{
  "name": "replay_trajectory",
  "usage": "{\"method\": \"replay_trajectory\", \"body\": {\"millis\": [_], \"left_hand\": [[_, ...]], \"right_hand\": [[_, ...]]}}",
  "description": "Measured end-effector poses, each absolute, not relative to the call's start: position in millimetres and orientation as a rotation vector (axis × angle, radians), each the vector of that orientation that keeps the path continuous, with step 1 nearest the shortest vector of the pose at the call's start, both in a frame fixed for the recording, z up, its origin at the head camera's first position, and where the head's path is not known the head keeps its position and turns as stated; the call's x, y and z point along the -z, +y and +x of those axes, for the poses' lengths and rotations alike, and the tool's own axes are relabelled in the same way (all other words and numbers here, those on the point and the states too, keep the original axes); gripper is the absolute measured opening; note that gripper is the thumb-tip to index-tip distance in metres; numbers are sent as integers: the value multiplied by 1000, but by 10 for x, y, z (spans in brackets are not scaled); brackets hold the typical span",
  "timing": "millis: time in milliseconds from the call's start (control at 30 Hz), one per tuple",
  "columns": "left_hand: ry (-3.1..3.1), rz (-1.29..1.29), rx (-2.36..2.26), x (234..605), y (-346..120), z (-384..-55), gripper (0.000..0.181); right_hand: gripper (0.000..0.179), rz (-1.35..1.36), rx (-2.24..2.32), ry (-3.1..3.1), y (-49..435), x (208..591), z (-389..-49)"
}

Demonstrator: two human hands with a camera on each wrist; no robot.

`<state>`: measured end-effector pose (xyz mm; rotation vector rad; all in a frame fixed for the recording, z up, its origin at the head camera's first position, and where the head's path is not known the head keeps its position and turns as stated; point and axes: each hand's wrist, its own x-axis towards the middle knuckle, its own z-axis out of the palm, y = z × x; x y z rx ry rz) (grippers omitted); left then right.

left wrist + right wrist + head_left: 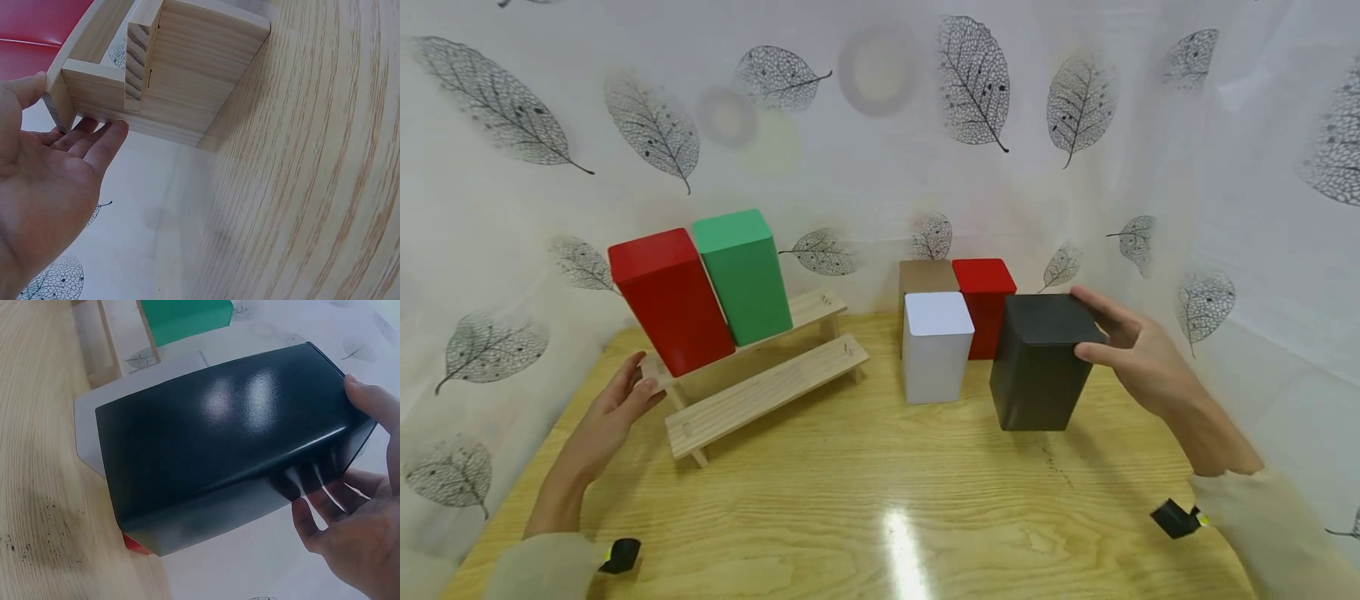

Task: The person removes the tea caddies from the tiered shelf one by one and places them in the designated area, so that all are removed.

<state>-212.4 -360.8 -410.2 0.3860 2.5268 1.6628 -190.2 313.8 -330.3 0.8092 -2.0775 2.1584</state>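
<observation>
At the right, my right hand (1157, 358) grips a black box (1045, 375) by its upper end, thumb on the near side and fingers round the far side. The box stands upright in front of a red box. At the left, my left hand (606, 421) holds the end of a two-step wooden stand (767, 392). In the left wrist view its thumb lies on the upper board's edge, with the fingers behind the end piece (94, 90). On the upper step, a red box (677, 308) and a green box (748, 283) stand side by side; the lower step is bare.
Left of the black box stands a white box (936, 354), with a brown box (927, 275) and another red box (985, 304) behind it. A leaf-patterned curtain (880, 183) rises behind the wooden table (820, 508) and along both sides.
</observation>
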Motion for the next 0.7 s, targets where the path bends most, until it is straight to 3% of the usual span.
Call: {"method": "replay_trajectory", "body": {"millis": [700], "left_hand": [[2521,374,-1666,4085,-3588,-2119,73]], "right_hand": [[81,731,-2089,-2277,3060,3511,-2305]]}}
